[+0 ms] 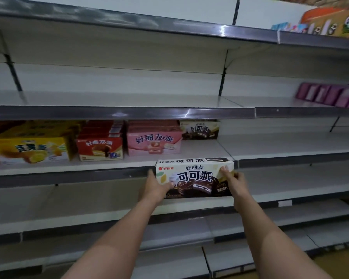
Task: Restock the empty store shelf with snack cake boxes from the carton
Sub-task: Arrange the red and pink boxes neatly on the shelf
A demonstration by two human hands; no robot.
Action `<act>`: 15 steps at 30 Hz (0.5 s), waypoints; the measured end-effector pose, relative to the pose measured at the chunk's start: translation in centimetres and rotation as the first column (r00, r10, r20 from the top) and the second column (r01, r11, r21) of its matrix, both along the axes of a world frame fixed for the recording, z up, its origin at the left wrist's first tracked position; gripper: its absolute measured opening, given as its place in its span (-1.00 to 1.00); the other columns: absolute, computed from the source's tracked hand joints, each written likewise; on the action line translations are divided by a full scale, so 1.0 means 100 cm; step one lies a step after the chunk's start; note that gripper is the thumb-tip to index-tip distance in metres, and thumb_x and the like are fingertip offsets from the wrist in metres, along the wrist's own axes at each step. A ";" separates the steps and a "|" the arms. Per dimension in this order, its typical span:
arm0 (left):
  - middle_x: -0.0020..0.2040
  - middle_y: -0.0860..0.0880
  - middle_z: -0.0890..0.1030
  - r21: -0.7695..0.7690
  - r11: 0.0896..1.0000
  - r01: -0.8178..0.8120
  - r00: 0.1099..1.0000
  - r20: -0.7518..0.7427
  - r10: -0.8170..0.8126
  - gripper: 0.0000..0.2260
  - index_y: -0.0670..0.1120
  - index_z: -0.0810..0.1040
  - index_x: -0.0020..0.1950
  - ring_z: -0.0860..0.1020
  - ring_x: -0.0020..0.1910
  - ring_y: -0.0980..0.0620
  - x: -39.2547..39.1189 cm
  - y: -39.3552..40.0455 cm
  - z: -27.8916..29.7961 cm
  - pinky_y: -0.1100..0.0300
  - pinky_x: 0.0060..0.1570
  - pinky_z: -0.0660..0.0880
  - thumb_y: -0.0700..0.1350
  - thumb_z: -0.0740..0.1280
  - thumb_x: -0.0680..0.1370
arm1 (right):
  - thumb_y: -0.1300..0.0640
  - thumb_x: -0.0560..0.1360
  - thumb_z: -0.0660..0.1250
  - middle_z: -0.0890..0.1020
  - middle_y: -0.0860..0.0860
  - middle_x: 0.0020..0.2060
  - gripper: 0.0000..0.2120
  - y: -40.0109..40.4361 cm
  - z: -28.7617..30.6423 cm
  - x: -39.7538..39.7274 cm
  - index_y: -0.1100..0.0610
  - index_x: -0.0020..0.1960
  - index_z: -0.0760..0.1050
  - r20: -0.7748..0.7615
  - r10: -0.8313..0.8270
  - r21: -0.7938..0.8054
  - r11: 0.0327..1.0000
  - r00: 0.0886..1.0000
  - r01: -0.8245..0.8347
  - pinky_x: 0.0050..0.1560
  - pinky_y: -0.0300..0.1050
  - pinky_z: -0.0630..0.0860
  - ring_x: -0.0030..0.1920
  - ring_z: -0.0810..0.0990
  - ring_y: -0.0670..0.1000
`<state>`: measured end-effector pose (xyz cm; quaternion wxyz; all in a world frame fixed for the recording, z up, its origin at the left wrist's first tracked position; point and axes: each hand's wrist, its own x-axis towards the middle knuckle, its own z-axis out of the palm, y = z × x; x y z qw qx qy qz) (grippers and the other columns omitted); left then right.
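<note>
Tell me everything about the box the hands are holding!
The box is long, cardboard by its look, white and dark brown, with big dark lettering and pictures of chocolate-coated cakes with white filling. It is closed, held level with its printed front facing us, just in front of the edge of the shelf with the other cake boxes. The left hand grips its left end and the right hand its right end.

Glossy printed cardboard snack cake box point(194, 178); matt painted metal shelf point(290, 147) with shiny edge strip point(121, 113).

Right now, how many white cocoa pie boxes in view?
2: one held in both hands at the shelf edge, one at the shelf's back beside the pink boxes. More could sit hidden behind it.
</note>
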<state>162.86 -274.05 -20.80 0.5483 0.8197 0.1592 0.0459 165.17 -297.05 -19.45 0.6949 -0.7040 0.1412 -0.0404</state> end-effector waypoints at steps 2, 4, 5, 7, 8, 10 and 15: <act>0.08 -0.03 0.57 0.085 0.996 -0.021 1.000 0.006 0.021 -0.54 -0.07 0.36 0.17 0.56 0.03 -0.08 0.024 -0.012 0.005 0.05 0.01 0.53 -0.06 0.52 0.39 | -0.06 0.50 0.37 0.53 0.19 0.16 -0.59 -0.012 0.005 0.015 0.15 0.16 0.30 0.013 -0.014 -0.003 1.000 1.000 0.014 0.20 0.07 0.46 0.16 0.52 0.15; 0.10 -0.03 0.58 0.147 0.989 -0.017 1.000 0.000 0.017 -0.57 -0.07 0.39 0.17 0.56 0.05 -0.09 0.044 -0.021 0.012 0.11 -0.07 0.48 -0.03 0.49 0.42 | -0.02 0.51 0.36 0.53 0.14 0.10 -0.62 -0.021 0.012 0.028 0.17 0.17 0.31 0.025 -0.013 -0.010 1.000 1.000 0.013 0.07 -0.01 0.45 0.08 0.53 0.10; 0.12 -0.02 0.59 0.148 0.989 -0.005 1.000 0.003 0.005 -0.58 -0.07 0.40 0.18 0.56 0.07 -0.08 0.055 -0.027 0.014 0.12 -0.08 0.46 -0.02 0.48 0.43 | 0.01 0.52 0.37 0.53 0.12 0.07 -0.62 -0.026 0.016 0.036 0.17 0.19 0.32 0.031 -0.009 -0.012 1.000 0.999 0.009 0.04 -0.03 0.44 0.04 0.53 0.08; 0.14 -0.01 0.60 0.160 0.987 0.008 1.000 0.022 -0.012 -0.59 -0.05 0.41 0.22 0.57 0.07 -0.07 0.074 -0.040 0.017 0.12 -0.07 0.48 -0.02 0.46 0.45 | 0.06 0.52 0.37 0.53 0.08 0.02 -0.64 -0.036 0.023 0.052 0.18 0.20 0.34 0.056 -0.005 -0.020 1.000 0.998 0.007 0.00 -0.08 0.45 -0.03 0.54 0.03; 0.14 0.00 0.60 0.175 0.984 0.003 0.999 0.038 -0.009 -0.60 -0.03 0.41 0.23 0.58 0.05 -0.06 0.083 -0.046 0.019 0.11 -0.08 0.49 -0.02 0.45 0.46 | 0.08 0.52 0.37 0.54 0.06 -0.03 -0.67 -0.040 0.026 0.060 0.19 0.17 0.35 0.072 -0.001 -0.022 1.000 0.997 0.003 -0.05 -0.13 0.46 -0.08 0.54 -0.01; 0.14 0.01 0.59 0.202 0.979 -0.019 0.998 0.059 0.007 -0.59 -0.01 0.39 0.25 0.58 0.03 -0.05 0.097 -0.058 0.020 0.11 -0.11 0.51 -0.01 0.44 0.47 | 0.10 0.53 0.35 0.54 0.01 -0.11 -0.74 -0.048 0.027 0.076 0.18 0.12 0.37 0.101 0.001 -0.023 1.000 0.995 0.002 -0.19 -0.23 0.44 -0.15 0.53 -0.08; 0.17 -0.02 0.58 0.172 0.983 -0.062 0.997 0.065 0.051 -0.59 -0.04 0.41 0.25 0.57 0.08 -0.09 0.133 -0.083 0.023 0.05 -0.02 0.53 0.05 0.42 0.47 | -0.09 0.45 0.41 0.61 0.03 -0.09 -0.75 -0.071 0.020 0.117 0.04 -0.03 0.46 0.068 -0.006 -0.117 0.993 0.998 0.014 -0.01 -0.04 0.55 -0.03 0.60 0.05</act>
